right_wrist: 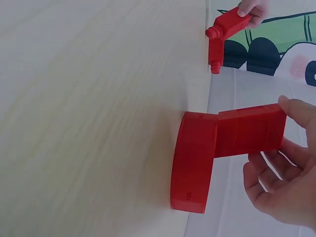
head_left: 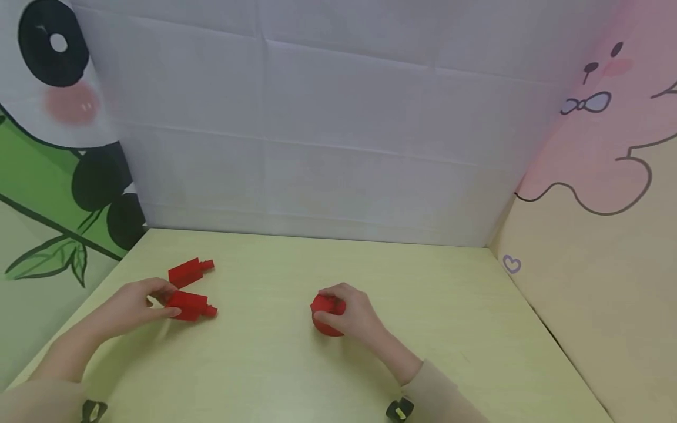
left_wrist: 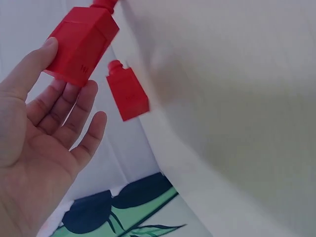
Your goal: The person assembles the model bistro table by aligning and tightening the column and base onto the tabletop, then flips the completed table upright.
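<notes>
My left hand (head_left: 134,305) pinches a red bottle-shaped piece (head_left: 187,305) with a narrow neck, thumb on one side and fingertips at its base. The neck points right in the head view. Just behind it on the table lies a second red bottle-shaped piece (head_left: 186,273), which the left hand does not grip. My right hand (right_wrist: 291,182) pinches a red rectangular piece (right_wrist: 252,128) at its outer end. The other end meets a wide, curved red piece (right_wrist: 195,163) that is at the tabletop. Whether the two are joined cannot be seen.
The pale yellow table (head_left: 254,376) spreads under both hands. A creased white sheet (head_left: 344,117) stands along its back edge. Side panels with cartoon drawings rise at left (head_left: 32,170) and right (head_left: 608,247). Dark straps (head_left: 400,409) show near the sleeves.
</notes>
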{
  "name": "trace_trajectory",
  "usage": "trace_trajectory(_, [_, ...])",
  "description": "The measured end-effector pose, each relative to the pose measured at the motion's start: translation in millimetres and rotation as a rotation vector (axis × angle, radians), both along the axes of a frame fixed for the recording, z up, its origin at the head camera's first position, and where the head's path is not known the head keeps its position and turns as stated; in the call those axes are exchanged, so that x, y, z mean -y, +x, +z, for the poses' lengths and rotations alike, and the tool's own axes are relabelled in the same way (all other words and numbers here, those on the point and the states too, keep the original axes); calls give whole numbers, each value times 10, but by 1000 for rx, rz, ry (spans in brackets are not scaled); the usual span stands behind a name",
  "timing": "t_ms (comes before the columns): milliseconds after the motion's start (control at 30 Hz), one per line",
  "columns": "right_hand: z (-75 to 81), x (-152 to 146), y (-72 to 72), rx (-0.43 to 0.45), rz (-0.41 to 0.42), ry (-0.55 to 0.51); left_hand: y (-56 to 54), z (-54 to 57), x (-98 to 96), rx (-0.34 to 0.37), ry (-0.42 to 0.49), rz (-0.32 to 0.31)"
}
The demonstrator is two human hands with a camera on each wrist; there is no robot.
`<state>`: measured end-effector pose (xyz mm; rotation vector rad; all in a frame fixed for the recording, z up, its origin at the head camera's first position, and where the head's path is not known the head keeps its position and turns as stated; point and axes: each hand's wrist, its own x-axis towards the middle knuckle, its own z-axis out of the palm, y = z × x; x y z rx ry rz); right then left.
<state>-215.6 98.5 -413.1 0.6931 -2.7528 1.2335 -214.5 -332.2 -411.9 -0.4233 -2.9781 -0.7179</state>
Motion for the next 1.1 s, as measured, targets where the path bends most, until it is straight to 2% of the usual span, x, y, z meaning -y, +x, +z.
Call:
trace_trajectory(233, [-18, -175, -81, -12, 76, 38, -11, 183, -264, -66, 33, -1])
trace_trajectory(600, [72, -411, -141, 30, 318, 71, -50, 415, -729, -140, 87, 13])
trace_trajectory(867, [52, -583, -281, 18, 455, 97, -53, 579, -1147, -177, 138, 41])
trace_trajectory(967, [40, -639, -342, 3, 496, 111, -53, 616, -1327, -209, 169, 23])
trace_trajectory(1100, [25, -702, -404, 0, 535, 123, -78, 597, -1559, -243, 201, -35])
